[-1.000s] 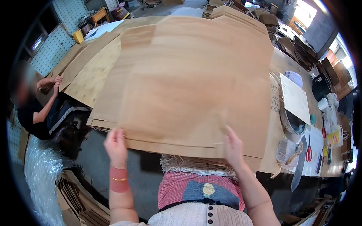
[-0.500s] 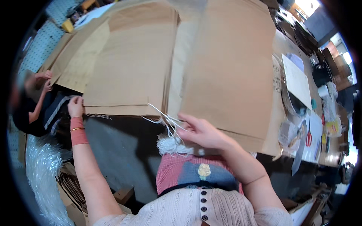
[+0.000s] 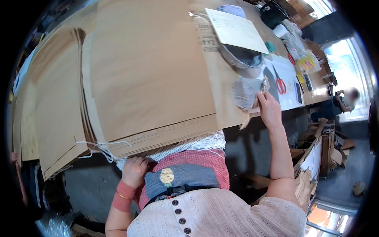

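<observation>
Two stacks of brown paper sheets fill most of what I see from the head camera. Furthest left, the smaller stack of brown sheets (image 3: 51,106) lies fanned at its near corner, overhanging the table edge. Beside it, the large brown sheet pile (image 3: 150,75) covers the middle of the table, its front edge just above my waist. A thin white string (image 3: 103,147) trails loose from under that front edge. My left hand (image 3: 134,170) sits below the pile's near edge, fingers curled closed around the end of a bundle of white cords (image 3: 185,145), which runs along under the paper's edge to the right.

Moving right, a pale sheet of card (image 3: 237,31) rests on a dark round bowl (image 3: 242,58). Just below these lies a grey wrapped bundle (image 3: 245,93) at the table edge. My right hand (image 3: 269,110) reaches up to it, fingertips touching its right side; I cannot tell whether the fingers have closed on it or only rest against it. Red-handled scissors (image 3: 281,85) lie just beyond. Far right, another person (image 3: 344,100) sits near a bright window.
</observation>
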`<state>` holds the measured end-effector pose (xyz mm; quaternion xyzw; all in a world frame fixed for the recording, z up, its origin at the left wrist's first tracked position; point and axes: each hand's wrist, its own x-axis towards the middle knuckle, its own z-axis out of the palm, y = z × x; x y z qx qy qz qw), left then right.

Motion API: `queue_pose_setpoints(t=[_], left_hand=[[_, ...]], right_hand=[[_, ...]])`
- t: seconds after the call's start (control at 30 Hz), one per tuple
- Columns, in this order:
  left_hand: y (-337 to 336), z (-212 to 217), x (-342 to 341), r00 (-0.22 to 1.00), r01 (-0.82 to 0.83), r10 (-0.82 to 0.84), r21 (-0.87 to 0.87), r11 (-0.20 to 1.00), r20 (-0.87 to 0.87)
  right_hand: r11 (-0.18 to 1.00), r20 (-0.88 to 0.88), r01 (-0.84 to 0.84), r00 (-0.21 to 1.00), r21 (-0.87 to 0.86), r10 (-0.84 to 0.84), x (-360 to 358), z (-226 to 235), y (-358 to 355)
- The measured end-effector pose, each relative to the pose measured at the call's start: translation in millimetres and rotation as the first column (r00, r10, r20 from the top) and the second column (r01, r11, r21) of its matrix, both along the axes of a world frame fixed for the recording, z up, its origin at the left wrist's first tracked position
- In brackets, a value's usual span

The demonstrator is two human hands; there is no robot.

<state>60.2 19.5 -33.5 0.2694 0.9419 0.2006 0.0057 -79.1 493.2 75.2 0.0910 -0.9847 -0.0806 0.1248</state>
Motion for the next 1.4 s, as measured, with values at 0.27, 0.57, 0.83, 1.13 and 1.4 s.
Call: queue_pose_setpoints(t=[0.27, 0.57, 0.83, 1.13, 1.4], left_hand=[[3.2, -69.7, 3.0, 0.990, -0.099, 0.070, -0.243, 0.965, -0.125], [15.9, 2.0, 19.2, 0.968, -0.251, 0.251, -0.017, 0.968, 0.009], [32.8, 11.7, 12.0, 0.905, -0.392, 0.285, 0.359, 0.847, 0.316], [3.6, 47.9, 29.1, 0.939, -0.343, 0.343, 0.034, 0.939, 0.023], [-15.8, 74.6, -5.5, 0.870, -0.398, 0.366, -0.033, 0.917, -0.331]], right_hand=[[0.611, -0.174, 0.081, 0.922, -0.788, -0.347, -116.2, 41.8, 12.3], [0.677, -0.122, 0.166, 0.927, -0.717, -0.356, -170.6, 14.5, 17.9], [0.751, 0.032, 0.248, 0.957, -0.612, -0.290, -191.9, 20.1, 27.9], [0.735, -0.219, 0.000, 0.955, -0.678, -0.201, -127.6, 72.8, -66.9], [0.285, -0.138, -0.446, 0.706, -0.848, 0.695, 9.7, 21.5, -250.3]])
